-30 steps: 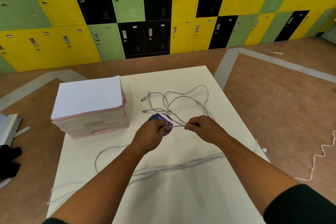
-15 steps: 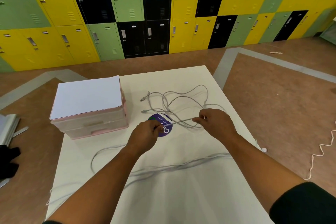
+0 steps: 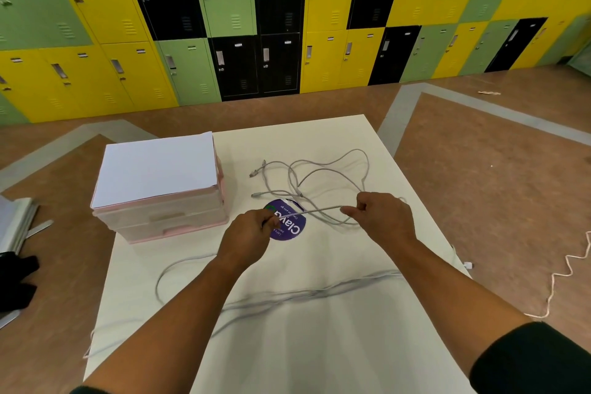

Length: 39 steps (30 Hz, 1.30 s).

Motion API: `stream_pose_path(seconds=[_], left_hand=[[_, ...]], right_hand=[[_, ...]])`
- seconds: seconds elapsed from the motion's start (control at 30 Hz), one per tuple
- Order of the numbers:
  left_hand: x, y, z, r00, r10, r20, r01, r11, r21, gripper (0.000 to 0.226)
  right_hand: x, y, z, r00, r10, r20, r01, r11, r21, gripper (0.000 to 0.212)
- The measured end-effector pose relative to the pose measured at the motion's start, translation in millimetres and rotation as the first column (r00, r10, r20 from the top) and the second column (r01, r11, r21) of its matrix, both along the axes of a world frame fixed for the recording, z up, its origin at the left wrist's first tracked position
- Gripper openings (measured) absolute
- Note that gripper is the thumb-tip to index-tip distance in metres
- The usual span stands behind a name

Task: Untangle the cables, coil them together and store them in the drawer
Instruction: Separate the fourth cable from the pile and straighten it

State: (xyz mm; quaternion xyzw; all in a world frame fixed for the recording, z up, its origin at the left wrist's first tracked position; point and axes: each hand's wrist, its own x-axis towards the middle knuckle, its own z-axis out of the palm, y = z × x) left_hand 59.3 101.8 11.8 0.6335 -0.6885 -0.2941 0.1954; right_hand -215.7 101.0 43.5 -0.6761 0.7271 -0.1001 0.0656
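Grey cables [image 3: 323, 174] lie in tangled loops on the far half of the white table [image 3: 319, 345]. My left hand [image 3: 251, 233] and my right hand [image 3: 382, 216] each pinch the same grey cable, and a straight stretch of it [image 3: 315, 210] runs taut between them above a purple round sticker [image 3: 292, 229]. More grey cable strands [image 3: 313, 293] trail across the table under my forearms. A pink drawer unit [image 3: 166, 217] with white paper on top stands at the table's left, drawers closed.
Yellow, green and black lockers [image 3: 281, 25] line the far wall. A white coiled cord [image 3: 569, 272] lies on the brown floor at right. Grey and black items [image 3: 16, 253] sit on the floor at left. A cable end with a white plug [image 3: 467, 265] hangs off the table's right edge.
My hands have drawn apart: the right hand moved right along the cable and the left hand moved slightly left, so the straight stretch between them has grown longer.
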Motion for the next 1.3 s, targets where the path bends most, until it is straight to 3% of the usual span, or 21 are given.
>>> stream_pose_path(seconds=[0.27,0.33,0.47,0.53,0.7,0.8,0.9,0.97,1.03,1.2,1.3], left_hand=[[1,-7,-2,0.995,-0.098,0.026,0.092,0.981,0.172,0.026],[-4,-10,-3,0.992,-0.121,0.042,0.111,0.976,0.19,0.04],[-15,-11,1,0.992,-0.109,-0.064,0.119,0.976,0.18,0.078],[-18,-12,2,0.993,-0.095,-0.066,0.104,0.983,0.151,0.085],[-13,-13,-5,0.996,-0.077,0.049,0.071,0.992,0.107,0.058],[-13,-10,-4,0.989,-0.072,0.128,0.074,0.997,-0.005,0.07],[-27,-7,2,0.946,-0.279,0.165,0.313,0.92,-0.238,0.063],[-39,-4,1,0.872,-0.408,0.27,0.478,0.827,-0.295,0.042],[-46,-2,-2,0.841,-0.436,0.319,0.529,0.787,-0.318,0.022],[-46,-1,7,0.922,-0.382,0.066,0.387,0.899,-0.205,0.022],[-40,-1,11,0.961,-0.274,0.031,0.275,0.947,-0.168,0.022]], right_hand=[[5,8,-20,0.986,0.124,0.112,-0.12,0.992,-0.036,0.043],[9,11,-23,0.98,0.16,0.118,-0.154,0.986,-0.057,0.043],[16,13,-27,0.959,0.257,0.121,-0.241,0.962,-0.132,0.044],[17,12,-26,0.952,0.288,0.106,-0.27,0.95,-0.159,0.044],[11,6,-28,0.952,0.279,0.125,-0.268,0.958,-0.099,0.044],[10,9,-30,0.948,0.277,0.154,-0.274,0.961,-0.041,0.042],[18,10,-29,0.923,0.35,0.163,-0.346,0.937,-0.051,0.038],[25,9,-26,0.908,0.381,0.172,-0.378,0.924,-0.055,0.036],[30,7,-24,0.895,0.379,0.237,-0.378,0.924,-0.048,0.032],[24,1,-13,0.843,0.277,0.461,-0.351,0.933,0.082,0.016],[11,-4,-12,0.83,0.189,0.525,-0.285,0.952,0.108,0.014]])
